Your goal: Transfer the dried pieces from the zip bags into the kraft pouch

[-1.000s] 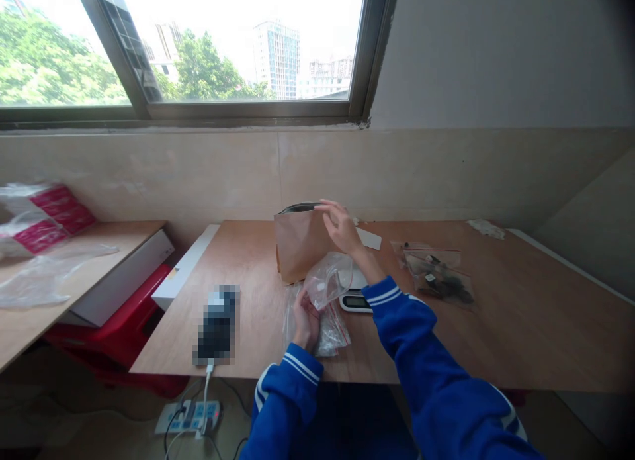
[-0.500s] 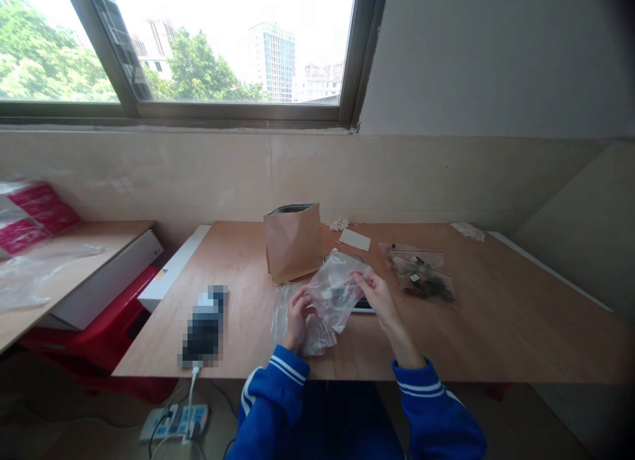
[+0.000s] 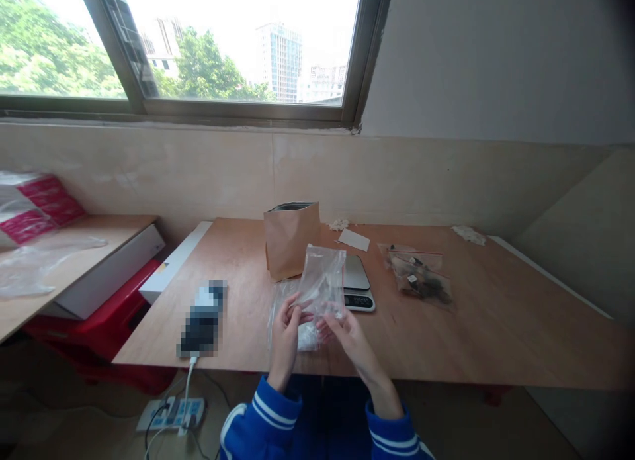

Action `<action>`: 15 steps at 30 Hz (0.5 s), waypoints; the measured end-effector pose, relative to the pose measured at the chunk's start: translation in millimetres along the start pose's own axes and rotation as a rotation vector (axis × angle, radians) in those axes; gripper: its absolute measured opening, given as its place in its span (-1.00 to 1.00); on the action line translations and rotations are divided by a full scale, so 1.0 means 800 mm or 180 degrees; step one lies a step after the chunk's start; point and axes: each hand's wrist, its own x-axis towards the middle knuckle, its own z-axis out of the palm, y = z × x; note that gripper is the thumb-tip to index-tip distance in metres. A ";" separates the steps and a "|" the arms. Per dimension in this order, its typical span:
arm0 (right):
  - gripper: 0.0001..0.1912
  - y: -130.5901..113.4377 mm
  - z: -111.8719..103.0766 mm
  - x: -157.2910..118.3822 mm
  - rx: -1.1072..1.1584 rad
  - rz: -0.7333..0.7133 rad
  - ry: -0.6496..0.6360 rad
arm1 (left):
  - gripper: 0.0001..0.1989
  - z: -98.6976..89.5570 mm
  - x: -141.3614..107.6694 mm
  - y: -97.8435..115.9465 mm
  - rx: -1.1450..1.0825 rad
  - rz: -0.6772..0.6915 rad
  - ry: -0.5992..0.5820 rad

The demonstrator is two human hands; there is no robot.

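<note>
Hands (image 3: 286, 341) holding clear bag (image 3: 322, 281) upright

Glossy plastic bag (image 3: 322, 281), matt paper bag (image 3: 288, 241), smooth wooden tabletop (image 3: 471, 334)

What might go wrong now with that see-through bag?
The clear plastic bag is pinched between the left hand and right hand, so it might slip onto the digital scale behind it. The upright brown paper bag nearby might tip over if bumped.
</note>
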 end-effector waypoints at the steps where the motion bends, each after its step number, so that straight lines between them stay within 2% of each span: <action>1: -0.40 0.006 0.002 -0.003 0.0008 0.0001 -0.0030 | -0.54 -0.005 -0.004 0.000 -0.0009 -0.0023 0.0057; 5: -0.47 0.012 -0.001 -0.007 -0.0080 0.0041 -0.0124 | -0.50 -0.024 -0.016 0.001 -0.0007 -0.0054 0.0274; 8: -0.45 0.011 -0.004 -0.007 -0.0048 0.0111 -0.0136 | -0.47 -0.032 -0.024 0.001 0.0150 -0.0086 0.0243; 11: -0.43 0.016 -0.006 -0.008 -0.0024 0.0197 -0.0127 | -0.42 -0.033 -0.029 0.001 0.0503 0.0006 0.0185; 15: -0.44 0.024 -0.011 -0.012 -0.0285 0.0239 -0.0395 | -0.38 -0.029 -0.027 0.004 0.0942 0.0126 0.0344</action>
